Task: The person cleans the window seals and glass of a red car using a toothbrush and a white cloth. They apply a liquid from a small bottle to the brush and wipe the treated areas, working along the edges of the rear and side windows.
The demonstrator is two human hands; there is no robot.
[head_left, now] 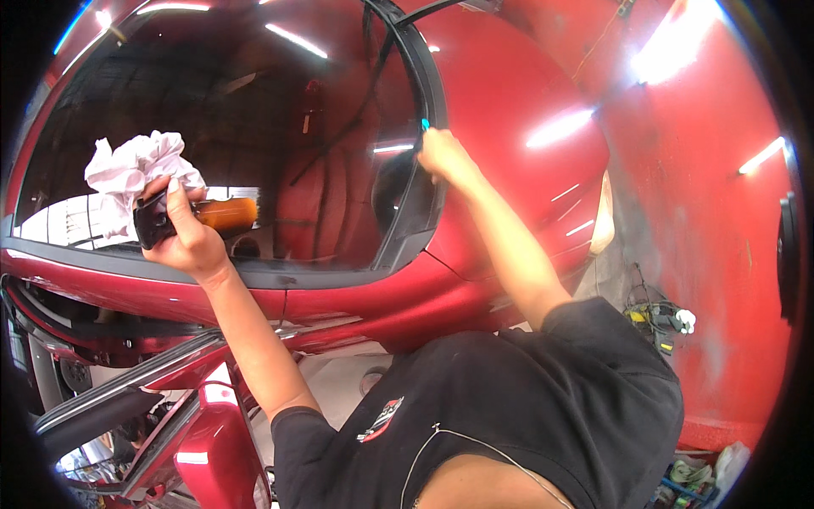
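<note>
My left hand (pixel 191 237) is closed around a bottle-like thing with an amber body (pixel 227 217) and a black end (pixel 153 222). A crumpled white cloth (pixel 140 163) is bunched against the same hand, above the dark windshield (pixel 254 110) of a red car. Farther right, my right hand (pixel 447 157) has its fingers closed at the black trim (pixel 434 93) along the windshield's edge. A small teal tip (pixel 426 125) pokes out of those fingers; the rest of that thing is hidden.
The red bonnet (pixel 517 127) stretches right of the trim. At lower left are an open car door (pixel 127 382) and a red side mirror (pixel 222 450). A tool with cables (pixel 657 318) lies by the red wall (pixel 721 280). A blue basket (pixel 687 488) holds cloths.
</note>
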